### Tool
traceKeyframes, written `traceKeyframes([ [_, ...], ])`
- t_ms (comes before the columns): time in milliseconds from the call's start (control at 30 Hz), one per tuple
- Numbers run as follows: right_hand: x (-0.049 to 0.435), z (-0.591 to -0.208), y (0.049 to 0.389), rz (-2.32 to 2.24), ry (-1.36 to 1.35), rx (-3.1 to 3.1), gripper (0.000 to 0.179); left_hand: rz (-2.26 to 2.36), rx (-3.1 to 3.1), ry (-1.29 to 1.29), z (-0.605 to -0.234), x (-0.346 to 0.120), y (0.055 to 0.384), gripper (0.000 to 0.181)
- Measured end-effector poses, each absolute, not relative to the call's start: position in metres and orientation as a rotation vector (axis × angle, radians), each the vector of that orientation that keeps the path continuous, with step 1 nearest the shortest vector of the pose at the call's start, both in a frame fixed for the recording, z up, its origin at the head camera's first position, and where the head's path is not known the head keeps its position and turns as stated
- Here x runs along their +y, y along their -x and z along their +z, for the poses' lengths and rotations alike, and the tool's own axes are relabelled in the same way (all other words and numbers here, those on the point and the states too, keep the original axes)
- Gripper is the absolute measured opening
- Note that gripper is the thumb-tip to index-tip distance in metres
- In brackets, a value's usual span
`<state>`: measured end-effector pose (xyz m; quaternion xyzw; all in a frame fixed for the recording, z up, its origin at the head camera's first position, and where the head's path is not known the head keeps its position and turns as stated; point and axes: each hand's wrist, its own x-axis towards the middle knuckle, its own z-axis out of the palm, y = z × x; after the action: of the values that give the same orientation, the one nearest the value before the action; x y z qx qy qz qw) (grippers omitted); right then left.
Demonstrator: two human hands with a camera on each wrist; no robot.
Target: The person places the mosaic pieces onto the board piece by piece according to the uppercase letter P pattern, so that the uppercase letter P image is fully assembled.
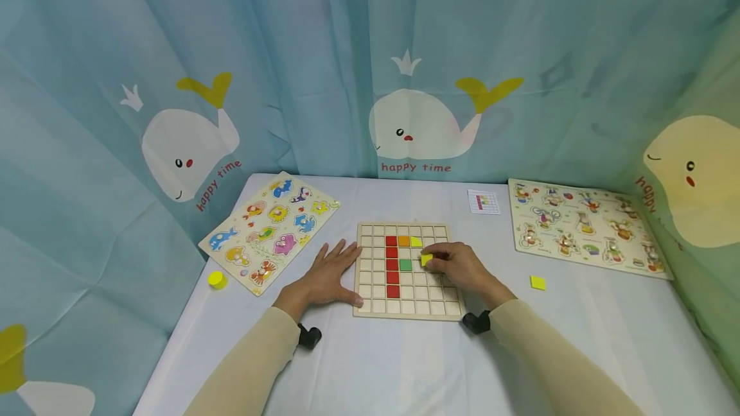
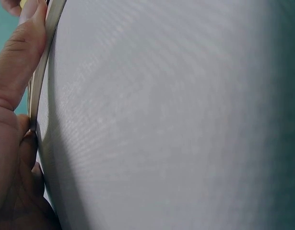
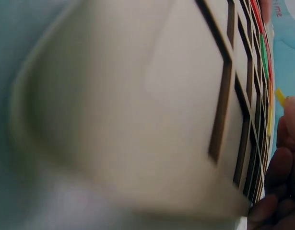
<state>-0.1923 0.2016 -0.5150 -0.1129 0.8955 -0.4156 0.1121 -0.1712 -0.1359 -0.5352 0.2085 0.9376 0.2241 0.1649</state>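
A wooden grid board [image 1: 407, 317] lies flat in front of me. My left hand [image 1: 325, 280], fingers spread, rests against its left edge; in the left wrist view the thumb [image 2: 17, 57] touches the rim. My right hand [image 1: 462, 266] pinches a yellow square tile [image 1: 426, 260] over the board's right half, and that tile's edge [image 3: 280, 97] shows at the fingertips in the right wrist view. A column of several red tiles [image 1: 392, 265] sits in the grid. Right of its top are an orange tile [image 1: 403, 241] and another yellow tile [image 1: 416, 242]; a green tile [image 1: 405, 265] lies lower.
A small pattern card [image 1: 483, 202] lies beyond the board. A loose yellow tile [image 1: 537, 282] is at right, a yellow round piece [image 1: 217, 280] at left. Picture puzzles flank the board: a sea-animal one [image 1: 300, 246] at left, another [image 1: 566, 226] at right. Curtains [image 1: 324, 114] stand behind.
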Motion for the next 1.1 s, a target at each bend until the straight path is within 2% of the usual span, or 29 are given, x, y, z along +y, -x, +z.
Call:
traceKeyframes([
  [533,0.189,-0.527,0.189,-1.151,0.459,2.769,0.016,0.632,2.666,-0.579,-0.534,-0.135,0.171,0.122],
  [1100,0.185,-0.525,0.188,-1.106,0.472,2.774,0.019,0.641,2.670,-0.589,-0.537,-0.136,0.172,0.122],
])
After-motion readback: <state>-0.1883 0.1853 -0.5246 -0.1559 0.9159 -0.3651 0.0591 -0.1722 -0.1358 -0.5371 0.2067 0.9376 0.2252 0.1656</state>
